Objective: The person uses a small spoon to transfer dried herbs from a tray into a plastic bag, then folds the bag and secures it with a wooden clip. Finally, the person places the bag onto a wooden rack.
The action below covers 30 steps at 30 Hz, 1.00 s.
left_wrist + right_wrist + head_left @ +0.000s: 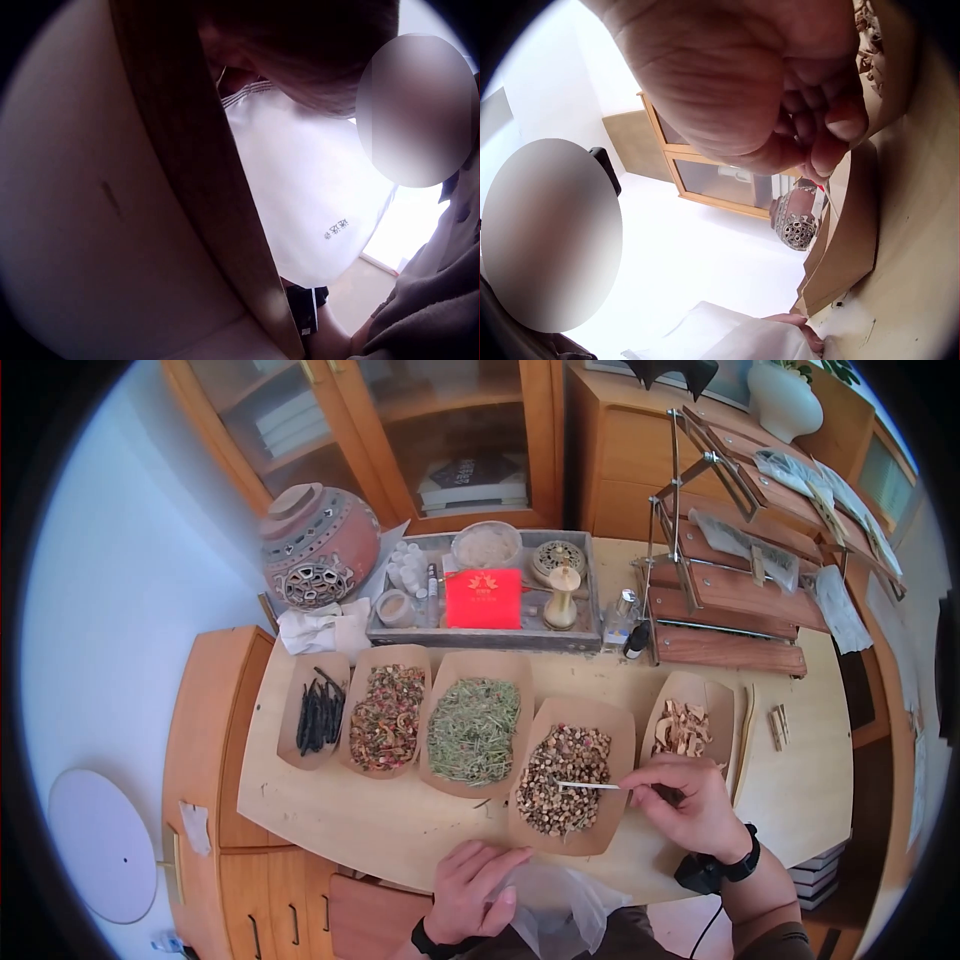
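Note:
My right hand [690, 805] pinches a thin, pale stick-like tool [592, 786] between thumb and fingertips. Its far end lies over a mix of brown and cream dried pieces [562, 790] in a paper tray [600, 722]. By the table's front edge, my left hand [468, 890] holds a translucent zip bag [560, 905] near its top. The left wrist view has the bag [300, 187] hanging beside the table edge, with small dark print low on it. Closer in the right wrist view, the right hand [720, 82] hovers just above the tray wall [847, 247].
Left of this tray stand trays of green dried herb [472, 730], red-brown petals [388, 715] and black pods [318, 718]. Wood shavings fill another tray [685, 730] at right. Behind are a grey tray [480, 641] with a red packet [484, 600], a wooden rack [735, 650] and glass bottles [620, 622].

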Tool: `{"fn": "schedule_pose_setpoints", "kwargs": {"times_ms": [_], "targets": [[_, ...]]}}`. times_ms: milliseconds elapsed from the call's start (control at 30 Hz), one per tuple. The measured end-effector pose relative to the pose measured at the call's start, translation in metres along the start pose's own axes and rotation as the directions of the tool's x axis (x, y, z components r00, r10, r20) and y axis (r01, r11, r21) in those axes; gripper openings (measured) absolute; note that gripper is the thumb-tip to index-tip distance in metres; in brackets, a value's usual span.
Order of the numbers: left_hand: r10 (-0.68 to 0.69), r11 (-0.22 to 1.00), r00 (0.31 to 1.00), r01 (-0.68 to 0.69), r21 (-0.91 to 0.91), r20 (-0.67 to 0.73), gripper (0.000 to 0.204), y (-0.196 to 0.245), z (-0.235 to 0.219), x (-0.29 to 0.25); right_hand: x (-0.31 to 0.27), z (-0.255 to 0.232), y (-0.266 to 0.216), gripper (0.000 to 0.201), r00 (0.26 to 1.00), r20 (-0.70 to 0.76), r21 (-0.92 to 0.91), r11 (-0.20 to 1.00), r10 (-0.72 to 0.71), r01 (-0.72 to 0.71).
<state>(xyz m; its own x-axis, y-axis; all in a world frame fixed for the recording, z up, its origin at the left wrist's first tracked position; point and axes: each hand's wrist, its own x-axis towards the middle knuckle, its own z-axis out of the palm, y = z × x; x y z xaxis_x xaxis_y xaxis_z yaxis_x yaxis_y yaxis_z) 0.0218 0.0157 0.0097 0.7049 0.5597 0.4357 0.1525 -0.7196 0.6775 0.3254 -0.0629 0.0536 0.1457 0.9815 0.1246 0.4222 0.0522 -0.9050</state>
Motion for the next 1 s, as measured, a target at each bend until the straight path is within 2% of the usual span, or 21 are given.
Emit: {"fn": "schedule_pose_setpoints", "kwargs": {"times_ms": [233, 467, 633, 767, 833, 867, 933, 1000], "targets": [[-0.008, 1.000, 1.000, 0.008, -0.011, 0.016, 0.044, -0.002, 0.001, -0.002, -0.001, 0.002, 0.004, 0.020, 0.975, -0.014, 0.321, 0.925, 0.220, -0.204], [0.007, 1.000, 1.000, -0.007, -0.009, 0.001, 0.044, -0.003, 0.001, -0.002, -0.001, -0.003, 0.003, 0.020, 0.960, 0.017, 0.373, 0.889, 0.279, -0.265], [-0.013, 1.000, 1.000, 0.013, -0.003, -0.005, 0.044, 0.000, 0.001, -0.001, 0.000, -0.006, 0.001, 0.020, 0.919, 0.045, 0.484, 0.796, 0.392, -0.364], [-0.041, 0.999, 0.999, 0.041, 0.004, 0.005, 0.046, 0.001, 0.001, -0.002, -0.001, -0.006, 0.003, 0.020, 0.943, -0.007, 0.507, 0.814, 0.333, -0.283], [-0.025, 1.000, 1.000, 0.025, -0.001, 0.001, 0.044, 0.001, 0.000, 0.000, -0.002, -0.007, 0.010, 0.018, 0.972, -0.200, 0.262, 0.963, 0.124, -0.069], [-0.009, 1.000, 1.000, 0.009, -0.006, -0.003, 0.042, 0.001, 0.000, 0.000, -0.001, -0.010, 0.005, 0.018, 0.972, -0.200, 0.262, 0.963, 0.124, -0.069], [-0.027, 1.000, 1.000, 0.027, 0.002, 0.005, 0.044, 0.002, 0.000, -0.001, 0.001, -0.018, -0.007, 0.016, 0.980, -0.191, -0.123, 0.992, -0.059, 0.036], [-0.043, 0.999, 0.999, 0.043, 0.009, 0.016, 0.047, 0.002, 0.001, -0.001, 0.000, -0.015, -0.008, 0.016, 0.980, -0.184, -0.119, 0.992, -0.074, 0.052]]}}
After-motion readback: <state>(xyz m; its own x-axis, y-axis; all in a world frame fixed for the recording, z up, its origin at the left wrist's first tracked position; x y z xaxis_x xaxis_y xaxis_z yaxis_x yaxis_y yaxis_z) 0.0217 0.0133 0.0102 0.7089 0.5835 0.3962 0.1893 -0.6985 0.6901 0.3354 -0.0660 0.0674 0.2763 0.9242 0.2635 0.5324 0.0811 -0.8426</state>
